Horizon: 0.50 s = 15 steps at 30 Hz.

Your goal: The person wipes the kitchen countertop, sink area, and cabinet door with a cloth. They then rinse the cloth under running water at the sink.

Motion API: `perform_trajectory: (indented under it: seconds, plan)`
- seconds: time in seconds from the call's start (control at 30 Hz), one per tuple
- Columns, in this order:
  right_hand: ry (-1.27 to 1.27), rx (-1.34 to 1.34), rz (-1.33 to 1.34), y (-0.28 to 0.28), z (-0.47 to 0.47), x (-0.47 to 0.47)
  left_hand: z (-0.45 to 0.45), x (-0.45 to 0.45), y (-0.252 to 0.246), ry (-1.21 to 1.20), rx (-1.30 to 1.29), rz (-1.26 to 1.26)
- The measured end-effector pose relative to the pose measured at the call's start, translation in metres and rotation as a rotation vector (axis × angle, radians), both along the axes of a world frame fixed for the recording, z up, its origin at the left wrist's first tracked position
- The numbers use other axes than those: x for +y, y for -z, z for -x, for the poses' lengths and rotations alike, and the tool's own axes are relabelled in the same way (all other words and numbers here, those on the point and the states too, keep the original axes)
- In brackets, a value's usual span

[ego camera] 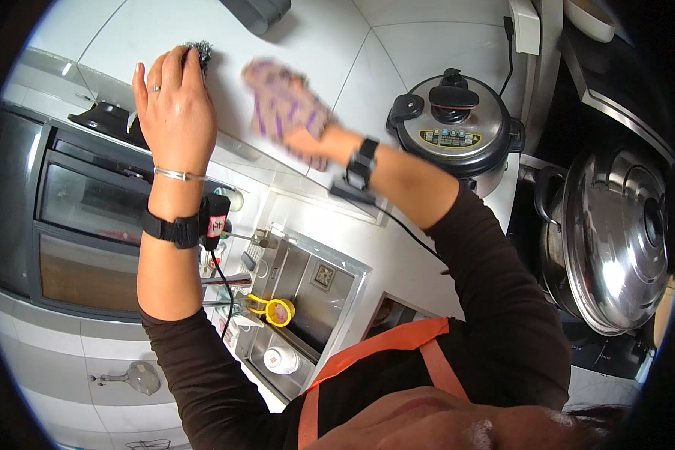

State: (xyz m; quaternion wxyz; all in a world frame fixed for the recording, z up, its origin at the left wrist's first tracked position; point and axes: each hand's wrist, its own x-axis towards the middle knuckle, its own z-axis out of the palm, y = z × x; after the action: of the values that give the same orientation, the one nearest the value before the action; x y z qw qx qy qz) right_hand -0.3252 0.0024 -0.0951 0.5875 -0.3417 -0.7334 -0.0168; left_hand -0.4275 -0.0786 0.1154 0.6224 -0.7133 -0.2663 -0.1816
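Note:
My left hand [175, 93] is raised at the upper left, its fingertips on a steel-wool scourer [202, 55] against the white tiled wall [230, 31]. My right hand [306, 140], blurred, holds a patterned cloth [287, 101] with purple marks, to the right of the left hand. The cloth is spread in front of the tiles; whether it touches them I cannot tell. Straps with small devices and cables sit on both wrists.
At the right stand an electric pressure cooker [453, 129] and a large lidded steel pot [613, 236] on the stove. Below the arms is a steel sink [320, 298] with a yellow-rimmed strainer or cup [279, 312] and a white bottle [281, 360]. A window [90, 197] lies left.

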Motion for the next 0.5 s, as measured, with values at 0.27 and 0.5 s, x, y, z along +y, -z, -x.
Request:
perform_trajectory:
  seconds: [0.27, 0.5]
  plan:
    - [0.227, 0.112, 0.197, -0.010, -0.049, 0.110, -0.010, 0.013, 0.036, -0.031, 0.133, 0.161]
    - [-0.022, 0.353, 0.673, 0.156, 0.024, -0.049, 0.023, -0.020, 0.162, 0.055, 0.251, 0.625]
